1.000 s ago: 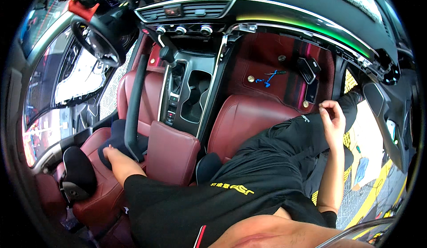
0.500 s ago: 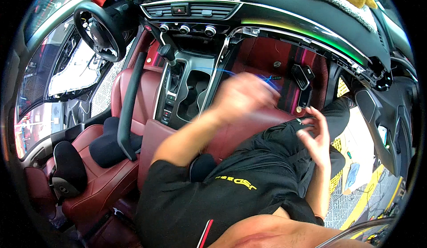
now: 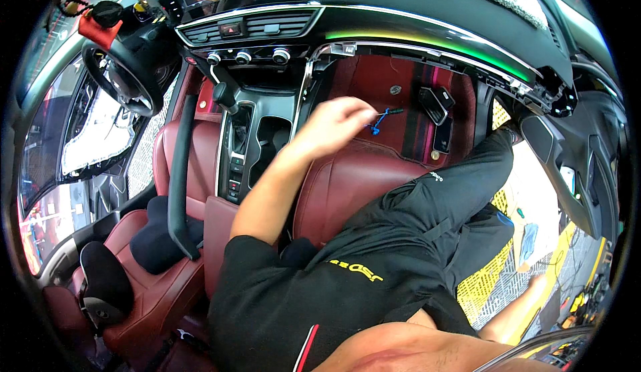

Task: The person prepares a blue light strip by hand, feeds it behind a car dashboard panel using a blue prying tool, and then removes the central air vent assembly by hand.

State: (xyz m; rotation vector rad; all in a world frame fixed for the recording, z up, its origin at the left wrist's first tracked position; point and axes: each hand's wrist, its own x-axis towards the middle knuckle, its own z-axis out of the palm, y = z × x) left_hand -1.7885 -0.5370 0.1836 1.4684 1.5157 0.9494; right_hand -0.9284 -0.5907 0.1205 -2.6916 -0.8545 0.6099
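My left hand (image 3: 339, 126) reaches over the front of the red seat (image 3: 354, 178), its fingers curled together. Its fingertips meet a thin shaft beside a small dark-green-ended tool (image 3: 395, 111) over the red floor mat (image 3: 360, 78). What they grip is too small to make out. A bunched blue cord (image 3: 376, 130) hangs or lies just below the fingertips; I cannot tell which. My right hand (image 3: 537, 283) is stretched out low on the right, by the edge of a white sheet (image 3: 534, 185) outside the car. Its fingers are too small and blurred to read.
Two dark flat devices, one angular (image 3: 434, 107) and one phone-like (image 3: 443, 132), lie on the mat. The gear lever (image 3: 225, 97) and console stand left. Above runs the opened dashboard edge (image 3: 427, 55) with exposed clips. A door panel (image 3: 554, 152) stands at the right.
My right hand has gone from above my leg down to the far right. My left hand has slowed near the mat; the blue cord, stretched out before, is now bunched. The view has shifted.
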